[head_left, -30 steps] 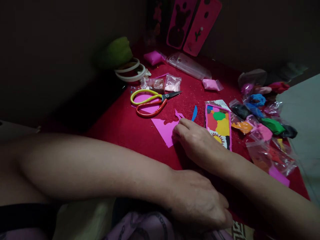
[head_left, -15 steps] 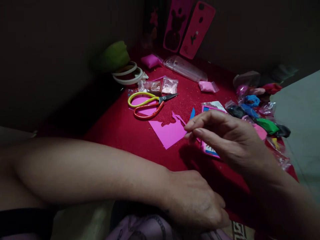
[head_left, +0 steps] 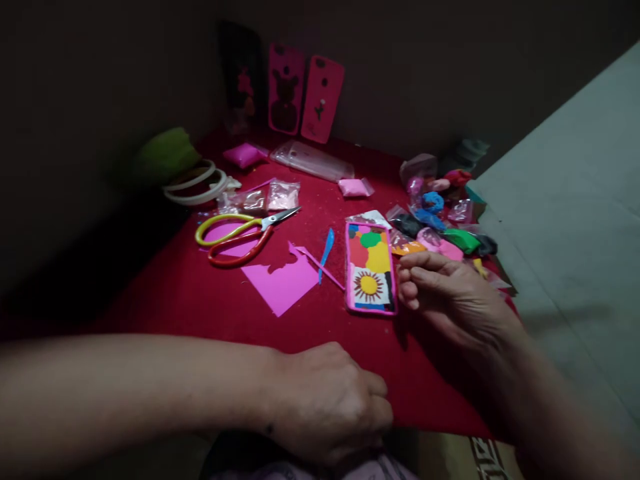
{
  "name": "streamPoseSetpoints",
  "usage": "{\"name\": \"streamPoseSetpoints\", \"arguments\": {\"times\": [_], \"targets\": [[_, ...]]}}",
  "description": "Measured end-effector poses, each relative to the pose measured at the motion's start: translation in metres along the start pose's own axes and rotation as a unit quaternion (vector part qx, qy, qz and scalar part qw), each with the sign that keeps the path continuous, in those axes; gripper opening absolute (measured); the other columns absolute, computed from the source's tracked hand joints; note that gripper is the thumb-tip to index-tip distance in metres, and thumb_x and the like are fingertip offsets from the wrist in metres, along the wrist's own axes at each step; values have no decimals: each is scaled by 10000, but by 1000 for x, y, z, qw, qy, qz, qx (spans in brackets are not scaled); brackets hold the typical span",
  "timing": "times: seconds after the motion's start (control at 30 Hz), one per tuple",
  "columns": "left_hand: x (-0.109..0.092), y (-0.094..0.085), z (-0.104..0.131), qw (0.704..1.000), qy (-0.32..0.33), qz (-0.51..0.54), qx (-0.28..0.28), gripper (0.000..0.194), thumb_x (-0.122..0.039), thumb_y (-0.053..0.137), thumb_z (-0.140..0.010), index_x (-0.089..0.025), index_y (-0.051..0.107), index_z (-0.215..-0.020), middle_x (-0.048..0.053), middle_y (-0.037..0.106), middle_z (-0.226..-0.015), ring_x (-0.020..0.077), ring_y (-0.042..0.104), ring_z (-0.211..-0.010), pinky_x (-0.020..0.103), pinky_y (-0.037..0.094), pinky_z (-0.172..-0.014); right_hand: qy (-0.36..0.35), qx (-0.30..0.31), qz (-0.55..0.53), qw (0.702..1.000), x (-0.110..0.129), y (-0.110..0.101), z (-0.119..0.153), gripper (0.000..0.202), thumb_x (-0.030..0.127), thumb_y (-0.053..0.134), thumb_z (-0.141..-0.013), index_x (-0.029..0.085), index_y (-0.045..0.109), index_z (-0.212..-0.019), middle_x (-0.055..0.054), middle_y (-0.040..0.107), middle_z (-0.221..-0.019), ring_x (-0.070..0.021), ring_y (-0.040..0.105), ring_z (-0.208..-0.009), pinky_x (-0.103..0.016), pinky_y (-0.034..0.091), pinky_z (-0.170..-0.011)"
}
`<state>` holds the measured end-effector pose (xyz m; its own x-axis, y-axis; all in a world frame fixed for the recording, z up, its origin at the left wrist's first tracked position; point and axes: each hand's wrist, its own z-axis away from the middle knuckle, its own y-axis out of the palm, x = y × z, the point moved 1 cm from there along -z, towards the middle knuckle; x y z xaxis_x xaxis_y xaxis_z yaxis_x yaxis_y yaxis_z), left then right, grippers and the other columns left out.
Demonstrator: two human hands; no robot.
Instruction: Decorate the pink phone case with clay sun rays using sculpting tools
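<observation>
My left hand [head_left: 335,397] is closed in a loose fist at the table's near edge, knuckles up; its palm and anything inside are hidden. My right hand [head_left: 445,293] hovers just right of the decorated phone case [head_left: 379,257], thumb and fingers drawn together. Whatever they pinch, if anything, is too small to make out. The case has a pink rim, patches of several colours and a yellow sun with brown rays on white. Left of it are a thin blue strip [head_left: 327,253], a narrow pink strip [head_left: 325,268] and a cut pink sheet [head_left: 283,290].
Scissors [head_left: 240,241] with yellow and red handles lie open at left, near white tape rolls [head_left: 200,193]. Clear cases [head_left: 313,160] lie behind, with decorated cases [head_left: 323,100] standing at the wall. Bags of coloured clay [head_left: 460,238] crowd the right side of the red tablecloth [head_left: 200,300].
The camera view has shifted right, so the table appears further left. My right hand now appears right of the colourful case, which it partly covered before. The left hand stays closed.
</observation>
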<state>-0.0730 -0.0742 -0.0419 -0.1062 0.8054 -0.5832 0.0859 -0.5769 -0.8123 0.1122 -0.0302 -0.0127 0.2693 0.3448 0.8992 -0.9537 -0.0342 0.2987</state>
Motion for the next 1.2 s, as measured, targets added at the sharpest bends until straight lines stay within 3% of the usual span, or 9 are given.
{"name": "streamPoseSetpoints", "arguments": {"times": [0.13, 0.27, 0.47, 0.57, 0.63, 0.9, 1.2], "targets": [[-6, -10, -10, 999, -37, -6, 17, 52, -196, 561, -842, -179, 610, -836, -5, 675, -813, 130, 610, -613, 261, 325, -436, -9, -5, -18, 1000, 6, -19, -4, 192, 152, 813, -593, 139, 701, -748, -7, 616, -653, -72, 541, -521, -193, 427, -471], [-22, -15, -31, 994, -71, -45, 67, 73, -241, 613, -804, -172, 611, -783, 3, 674, -755, 153, 583, -523, 295, 254, -383, -21, 9, -33, 999, 9, -30, -12, 201, 180, 811, -602, 139, 665, -734, 4, 601, -668, -63, 510, -527, -183, 383, -462], [-37, -8, -72, 983, 11, -58, 176, 300, -215, 708, -672, -133, 612, -944, 42, 681, -839, 174, 588, -557, 295, 217, -334, -59, 14, -37, 997, 27, -39, -15, 198, 112, 783, -585, 151, 613, -678, 43, 570, -604, -44, 466, -472, -173, 365, -445], [-29, 4, -84, 989, 15, -39, 139, 126, -208, 612, -784, -136, 629, -886, 39, 690, -809, 164, 594, -556, 298, 205, -336, -111, -8, -32, 993, 39, -52, -13, 163, 96, 751, -603, 166, 638, -697, 26, 633, -667, -54, 529, -511, -180, 417, -477], [-23, 10, -86, 992, 20, -23, 121, 117, -236, 562, -842, -144, 632, -864, 28, 694, -807, 144, 595, -573, 287, 245, -352, -152, -30, -29, 987, 44, -64, -13, 164, 93, 738, -601, 181, 655, -712, 24, 654, -685, -61, 557, -542, -183, 444, -504], [-14, 6, -81, 995, 50, 39, 75, 78, -213, 587, -833, -140, 609, -813, 18, 662, -769, 100, 492, -516, 227, 326, -394, -257, -94, 5, 962, 49, -90, -20, 166, 73, 710, -616, 192, 672, -726, 55, 592, -647, -49, 514, -515, -179, 428, -471], [-6, 18, -85, 991, 69, 66, 91, 138, -233, 511, -863, -135, 606, -839, 31, 638, -775, 103, 453, -498, 237, 279, -378, -256, -83, 104, 958, 40, -88, -25, 75, 137, 657, -724, 177, 656, -788, 39, 570, -600, -61, 499, -498, -193, 423, -465]]}}
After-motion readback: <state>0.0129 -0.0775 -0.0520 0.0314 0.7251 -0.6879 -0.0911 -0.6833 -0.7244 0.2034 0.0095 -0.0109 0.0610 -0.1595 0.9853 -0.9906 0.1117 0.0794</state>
